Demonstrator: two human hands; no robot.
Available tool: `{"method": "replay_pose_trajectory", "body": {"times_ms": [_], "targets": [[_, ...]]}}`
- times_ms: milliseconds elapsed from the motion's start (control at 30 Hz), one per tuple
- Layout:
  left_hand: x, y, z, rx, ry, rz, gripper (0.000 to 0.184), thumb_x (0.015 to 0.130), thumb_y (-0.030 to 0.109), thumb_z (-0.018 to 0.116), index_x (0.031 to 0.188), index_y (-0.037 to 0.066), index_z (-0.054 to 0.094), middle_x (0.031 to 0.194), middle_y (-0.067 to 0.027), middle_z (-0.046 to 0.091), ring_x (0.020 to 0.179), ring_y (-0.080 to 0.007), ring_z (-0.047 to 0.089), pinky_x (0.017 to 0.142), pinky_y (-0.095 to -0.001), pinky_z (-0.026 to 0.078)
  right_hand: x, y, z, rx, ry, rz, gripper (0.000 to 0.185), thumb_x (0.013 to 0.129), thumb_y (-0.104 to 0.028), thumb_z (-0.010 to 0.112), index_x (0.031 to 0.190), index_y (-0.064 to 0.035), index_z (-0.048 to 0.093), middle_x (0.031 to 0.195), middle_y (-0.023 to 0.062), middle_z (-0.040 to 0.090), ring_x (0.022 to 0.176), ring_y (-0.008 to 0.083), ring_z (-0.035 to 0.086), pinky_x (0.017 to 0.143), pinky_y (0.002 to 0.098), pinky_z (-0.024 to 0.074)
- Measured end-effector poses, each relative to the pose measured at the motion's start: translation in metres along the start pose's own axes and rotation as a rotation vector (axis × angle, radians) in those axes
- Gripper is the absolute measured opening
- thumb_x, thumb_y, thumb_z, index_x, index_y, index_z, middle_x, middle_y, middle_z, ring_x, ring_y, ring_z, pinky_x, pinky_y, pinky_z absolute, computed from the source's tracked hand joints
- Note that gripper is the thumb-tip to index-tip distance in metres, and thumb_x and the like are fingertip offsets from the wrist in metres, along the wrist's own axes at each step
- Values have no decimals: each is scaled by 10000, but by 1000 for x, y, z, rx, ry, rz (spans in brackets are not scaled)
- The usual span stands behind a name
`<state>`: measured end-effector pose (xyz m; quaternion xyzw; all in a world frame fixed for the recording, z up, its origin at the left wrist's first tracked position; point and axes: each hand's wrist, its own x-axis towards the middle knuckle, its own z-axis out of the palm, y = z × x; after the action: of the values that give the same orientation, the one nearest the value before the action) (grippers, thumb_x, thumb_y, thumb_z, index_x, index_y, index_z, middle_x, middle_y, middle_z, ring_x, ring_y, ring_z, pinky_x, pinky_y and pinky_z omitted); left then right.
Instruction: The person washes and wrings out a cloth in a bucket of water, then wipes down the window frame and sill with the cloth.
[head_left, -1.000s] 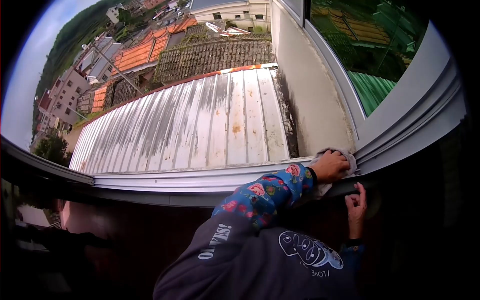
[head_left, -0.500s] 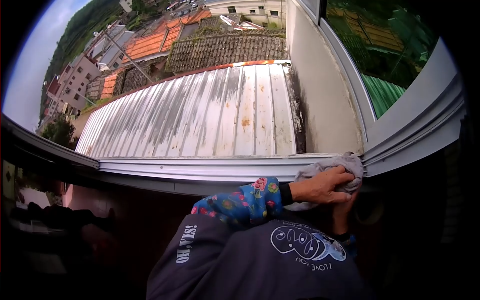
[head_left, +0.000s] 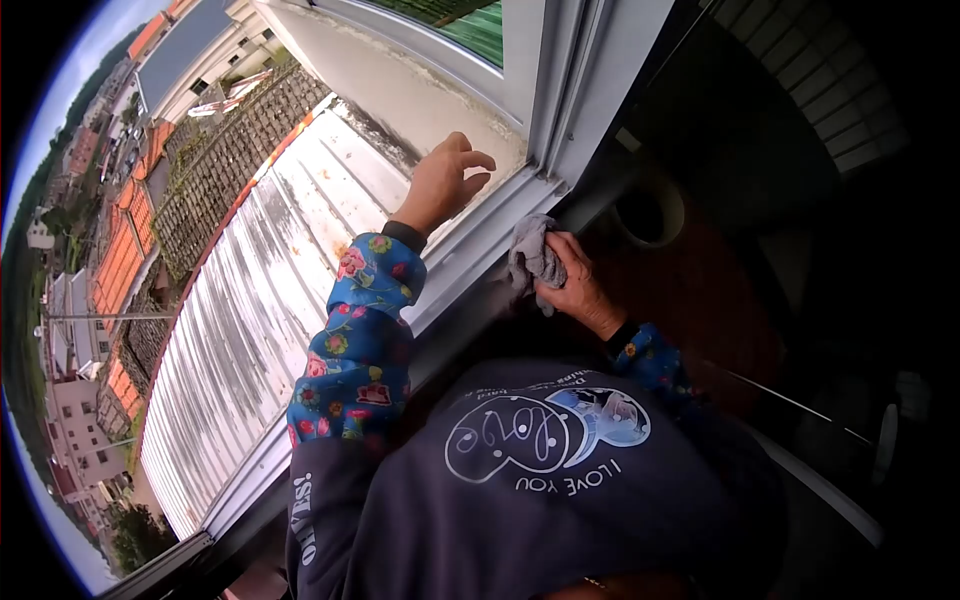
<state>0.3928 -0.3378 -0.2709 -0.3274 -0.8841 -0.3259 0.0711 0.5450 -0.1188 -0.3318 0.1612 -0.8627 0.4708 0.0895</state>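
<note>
My right hand (head_left: 580,288) is closed on a crumpled grey cloth (head_left: 530,248), held just inside the window, beside the white metal sill track (head_left: 480,222). Out over the sill is my left hand (head_left: 446,184), with loosely bent fingers apart and nothing between them. It hovers near the window's corner, in front of the pale outside wall (head_left: 440,110). Blue flowered sleeve covers (head_left: 372,300) are on both forearms.
The white window frame (head_left: 560,90) rises at the track's corner. Outside lies a rusty corrugated metal roof (head_left: 260,280), with tiled roofs and houses beyond. Indoors, a dark round container (head_left: 672,212) stands right of my right hand.
My hands have separated: the cloth has come off the track's corner into the room in my right hand, while my left hand has let go and moved outward. The view has turned right.
</note>
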Motion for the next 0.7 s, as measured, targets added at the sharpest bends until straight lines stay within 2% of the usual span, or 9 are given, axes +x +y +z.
{"method": "replay_pose_trajectory", "body": {"times_ms": [167,200,300,400,633,700], "targets": [[13,4,26,101,-151,114,239,781,101,700,1016,149,701,897,-101,525,807,-277,600,704,-372,501,0,-1,0,15,0,34,643,697,-91,710,1283,-69,446,1217,171,494,1118,393,524,938,405,463],[15,3,34,104,-176,105,272,788,88,690,1051,154,693,901,-110,521,822,-284,594,707,-376,501,1,1,1,30,-4,18,623,691,-83,699,1257,-16,446,1184,185,490,1088,391,525,935,389,453],[22,3,47,123,-157,151,250,766,101,670,1003,179,689,861,-122,523,819,-316,586,713,-410,486,6,-5,-3,38,-44,71,608,684,-70,685,1244,-22,453,1158,182,494,1070,392,527,923,394,455],[29,-2,51,198,-192,200,221,778,108,650,984,182,683,848,-125,515,817,-318,586,698,-410,482,8,-5,-4,12,-74,93,615,701,-90,710,1253,-78,439,1187,167,489,1101,388,532,918,411,471],[42,-9,57,191,-217,214,68,781,144,626,787,158,692,840,-126,511,733,-319,601,662,-411,482,8,3,3,-14,-20,51,627,683,-97,716,1243,-68,436,1170,171,492,1079,396,535,904,412,472],[45,-9,60,193,-261,216,54,771,132,628,761,138,680,881,-128,524,819,-314,596,707,-413,469,8,2,4,-7,-6,52,630,679,-95,714,1244,-65,436,1166,172,491,1074,399,534,903,409,471]]}}
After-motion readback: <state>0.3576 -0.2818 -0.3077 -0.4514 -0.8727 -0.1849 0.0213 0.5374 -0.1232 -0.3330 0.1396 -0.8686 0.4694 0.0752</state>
